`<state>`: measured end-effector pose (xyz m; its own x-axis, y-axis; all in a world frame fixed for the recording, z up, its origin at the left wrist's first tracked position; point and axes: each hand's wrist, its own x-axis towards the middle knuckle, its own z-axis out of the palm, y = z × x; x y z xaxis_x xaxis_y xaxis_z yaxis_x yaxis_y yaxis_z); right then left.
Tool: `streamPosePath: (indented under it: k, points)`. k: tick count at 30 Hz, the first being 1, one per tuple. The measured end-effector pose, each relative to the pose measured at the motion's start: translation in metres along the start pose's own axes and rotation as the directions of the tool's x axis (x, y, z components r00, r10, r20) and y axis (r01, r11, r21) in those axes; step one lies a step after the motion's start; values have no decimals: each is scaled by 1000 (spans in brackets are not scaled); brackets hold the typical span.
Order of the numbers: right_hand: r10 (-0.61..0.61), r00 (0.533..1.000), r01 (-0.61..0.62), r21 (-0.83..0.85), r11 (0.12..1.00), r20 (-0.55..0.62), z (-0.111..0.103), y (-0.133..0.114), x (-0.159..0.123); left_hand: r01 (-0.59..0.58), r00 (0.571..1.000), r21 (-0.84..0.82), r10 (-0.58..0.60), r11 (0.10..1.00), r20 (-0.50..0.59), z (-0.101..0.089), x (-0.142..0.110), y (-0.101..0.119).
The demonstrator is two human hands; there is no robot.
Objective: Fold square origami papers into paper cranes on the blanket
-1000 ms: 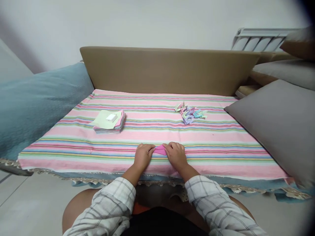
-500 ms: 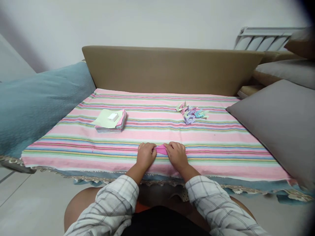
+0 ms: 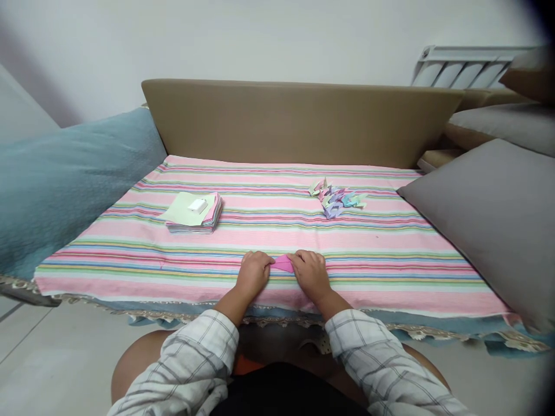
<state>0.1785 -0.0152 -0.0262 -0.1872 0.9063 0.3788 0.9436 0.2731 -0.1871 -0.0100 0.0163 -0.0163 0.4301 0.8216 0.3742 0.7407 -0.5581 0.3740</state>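
A small folded piece of bright pink paper [image 3: 283,264] lies low over the striped cloth, between my two hands. My left hand [image 3: 254,274] is closed, thumb and fingers pinching the paper's left tip. On the other side my right hand [image 3: 310,273] grips the paper's right end, its fingers curled and the thumb pressed on it. Parts of the paper under the fingers are hidden. Beyond my right hand sits a cluster of folded paper cranes [image 3: 337,199] in purple, green, pink and blue.
A stack of coloured paper [image 3: 191,229] lies at the left, a small white box [image 3: 198,206] on its top sheet. The striped cloth [image 3: 277,231] covers the seat. A grey cushion [image 3: 489,214] stands right, a blue-covered armrest [image 3: 82,173] left, a brown backrest [image 3: 299,124] behind.
My left hand has shifted slightly left along the pink paper, and a little more of the paper shows. My right hand stays almost in place. The view has moved very slightly.
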Motion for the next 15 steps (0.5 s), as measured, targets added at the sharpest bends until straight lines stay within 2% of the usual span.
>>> streamPosePath:
  k: [8, 15]
  points:
    - [3, 1000, -3, 0, 1000, -2, 1, 1, 1, -30, 999, 51, 31, 998, -18, -1, 0, -4]
    - [-21, 1000, 21, -14, 1000, -20, 1, 1, 1, -142, 990, 58, 142, 988, 8, -5, -2, -14]
